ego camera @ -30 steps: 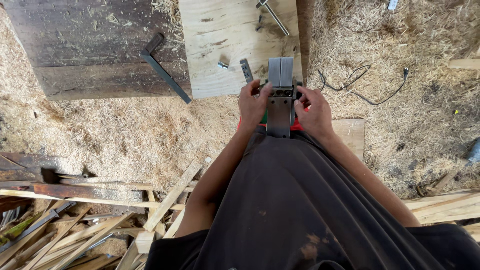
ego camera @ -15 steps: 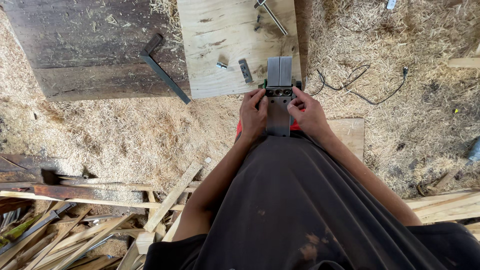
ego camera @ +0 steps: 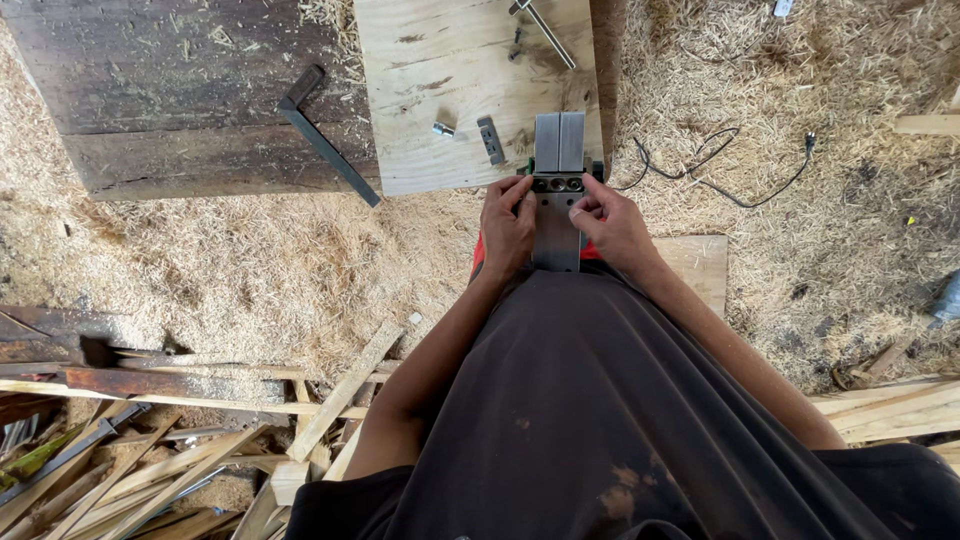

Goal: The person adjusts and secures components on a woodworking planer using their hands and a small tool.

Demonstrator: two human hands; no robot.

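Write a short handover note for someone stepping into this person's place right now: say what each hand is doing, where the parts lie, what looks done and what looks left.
Left hand: fingers on the left side of the grey metal block with a row of round holes.
Right hand: fingertips on the block's right side.
The block rests at the near edge of the pale plywood board.
Loose on the board: small grey metal bar, short silver socket piece, long silver wrench.
Dark metal L-shaped bar lies on the dark plank, left.
Done: block in hand.
Left: loose parts untouched, apparently.
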